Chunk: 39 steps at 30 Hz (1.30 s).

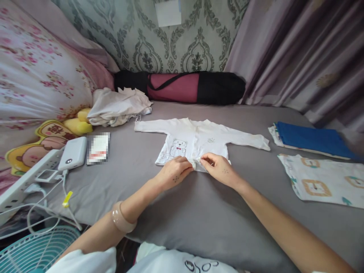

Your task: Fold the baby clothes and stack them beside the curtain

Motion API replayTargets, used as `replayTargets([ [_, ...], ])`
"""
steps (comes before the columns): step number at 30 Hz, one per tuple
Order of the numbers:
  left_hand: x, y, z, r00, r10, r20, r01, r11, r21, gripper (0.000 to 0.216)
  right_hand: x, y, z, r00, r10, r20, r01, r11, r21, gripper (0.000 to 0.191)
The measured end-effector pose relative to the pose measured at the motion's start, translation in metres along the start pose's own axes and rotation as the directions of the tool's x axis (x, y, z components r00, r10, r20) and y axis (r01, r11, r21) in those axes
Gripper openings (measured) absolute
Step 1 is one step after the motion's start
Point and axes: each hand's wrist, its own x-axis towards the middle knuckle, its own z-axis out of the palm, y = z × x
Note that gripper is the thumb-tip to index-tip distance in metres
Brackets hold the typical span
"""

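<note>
A small white baby shirt (210, 131) lies spread out on the grey bed sheet (176, 212), its sleeves stretched to both sides. It has a bear print on its left front and a small motif on the other side. My left hand (176, 170) pinches the shirt's bottom hem near the middle opening. Just to the right, my right hand (217, 167) pinches the other edge of the opening at the hem. The fingertips of both hands are close together, and any fastener between them is too small to make out.
Folded blue cloth (313, 138) and lion-print cloth (327, 185) lie at the right. A crumpled white garment (119, 106) and a long black-and-maroon bag (176, 87) are at the back. Leftward are a power bank (73, 151), a power strip (31, 180), cables and a teal fan (40, 250).
</note>
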Motion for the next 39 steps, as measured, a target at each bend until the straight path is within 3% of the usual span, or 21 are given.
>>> replayTargets([
  [4, -0.005, 0.001, 0.005, 0.999, 0.031, 0.022, -0.03, 0.999, -0.022, 0.026, -0.007, -0.011, 0.003, 0.989, -0.125, 0.084, 0.139, 0.972, -0.189, 0.02],
  [8, -0.005, -0.009, -0.006, 1.0, -0.005, 0.017, 0.006, 0.997, -0.073, 0.024, -0.01, -0.017, 0.002, 0.94, -0.201, 0.275, 0.287, 0.902, -0.321, 0.022],
  [10, 0.001, -0.024, -0.014, 0.993, -0.076, -0.087, 0.076, 0.997, -0.009, 0.027, -0.007, -0.015, 0.001, 0.94, -0.226, 0.255, 0.313, 0.87, -0.381, 0.026],
  [13, 0.012, -0.052, -0.017, 0.966, -0.143, -0.216, 0.184, 0.966, 0.18, 0.042, 0.002, -0.003, 0.004, 0.958, -0.26, 0.122, 0.284, 0.795, -0.535, 0.036],
  [17, 0.023, -0.077, -0.001, 0.961, -0.257, -0.107, 0.278, 0.9, 0.335, 0.063, 0.009, 0.019, 0.015, 0.972, -0.183, 0.147, 0.235, 0.742, -0.628, 0.057],
  [22, 0.022, -0.082, 0.012, 0.951, -0.31, 0.0, 0.285, 0.874, 0.393, 0.068, 0.007, 0.024, 0.018, 0.969, -0.1, 0.225, 0.209, 0.813, -0.543, 0.063],
  [24, 0.023, -0.084, 0.006, 0.95, -0.312, 0.02, 0.279, 0.877, 0.392, 0.067, 0.012, 0.023, 0.006, 0.959, -0.089, 0.267, 0.201, 0.882, -0.427, 0.063],
  [26, 0.027, -0.088, -0.006, 0.953, -0.301, 0.039, 0.268, 0.893, 0.361, 0.058, 0.021, 0.03, -0.02, 0.972, -0.1, 0.211, 0.157, 0.949, -0.274, 0.058],
  [28, 0.038, -0.092, -0.021, 0.949, -0.312, 0.033, 0.29, 0.912, 0.292, 0.047, 0.03, 0.045, -0.06, 0.998, -0.059, -0.015, 0.056, 0.986, -0.158, 0.049],
  [29, 0.046, -0.092, -0.028, 0.946, -0.325, 0.01, 0.313, 0.918, 0.241, 0.046, 0.032, 0.055, -0.085, 0.987, -0.001, -0.161, -0.022, 0.99, -0.14, 0.046],
  [30, 0.055, -0.091, -0.033, 0.943, -0.331, -0.024, 0.329, 0.925, 0.188, 0.047, 0.034, 0.066, -0.11, 0.95, 0.101, -0.294, -0.15, 0.978, -0.147, 0.043],
  [31, 0.066, -0.089, -0.036, 0.945, -0.323, -0.058, 0.328, 0.935, 0.135, 0.047, 0.033, 0.078, -0.134, 0.882, 0.239, -0.407, -0.329, 0.93, -0.166, 0.041],
  [33, 0.091, -0.081, -0.035, 0.96, -0.257, -0.107, 0.264, 0.963, 0.055, 0.047, 0.03, 0.099, -0.174, 0.64, 0.512, -0.573, -0.715, 0.669, -0.202, 0.036],
  [34, 0.106, -0.077, -0.03, 0.973, -0.204, -0.113, 0.208, 0.978, 0.032, 0.046, 0.028, 0.109, -0.188, 0.582, 0.553, -0.596, -0.772, 0.607, -0.19, 0.035],
  [36, 0.136, -0.069, -0.015, 0.99, -0.102, -0.096, 0.103, 0.995, 0.007, 0.041, 0.024, 0.123, -0.204, 0.507, 0.606, -0.613, -0.834, 0.525, -0.17, 0.033],
  [39, 0.18, -0.06, 0.014, 0.998, 0.018, -0.056, -0.018, 1.0, 0.001, 0.037, 0.022, 0.135, -0.205, 0.49, 0.654, -0.576, -0.856, 0.484, -0.179, 0.036],
])
